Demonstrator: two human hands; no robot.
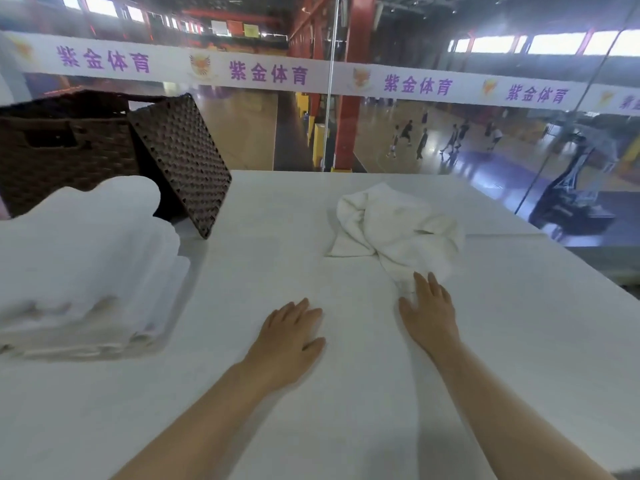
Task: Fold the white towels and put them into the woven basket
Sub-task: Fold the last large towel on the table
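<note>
Table point(346, 410) covered in white cloth, taken as the landmark for all places below.

Left hand point(291, 336): near the middle of the table, palm down, fingers slightly bent and relaxed, gripping nothing, resting on the white surface. Whether a flat towel lies under it, cannot tell, white on white.

Right hand point(431, 311): just to the right of the left hand and a little farther from the near edge, palm down, fingers straight and a little spread, fingertips touching the near end of the crumpled white towel point(394, 223), not curled around it.

Crumpled white towel: unfolded, bunched, on the far right part of the table, near its far edge.

Stack of folded white towels point(83, 271): on the left side of the table, blurred, several layers on top of each other, well apart from both hands.

Woven basket point(65, 150): dark brown, at the far left corner of the table, behind the stack, open at top. Inside not visible.

Woven lid point(180, 161): same dark weave, tilted, leaning against the right side of the basket, lower edge on the table.

Beyond the far edge of the table: glass wall point(329, 98) with a white banner point(270, 72) in purple characters, and a sports court point(433, 140) with small figures of people.
</note>
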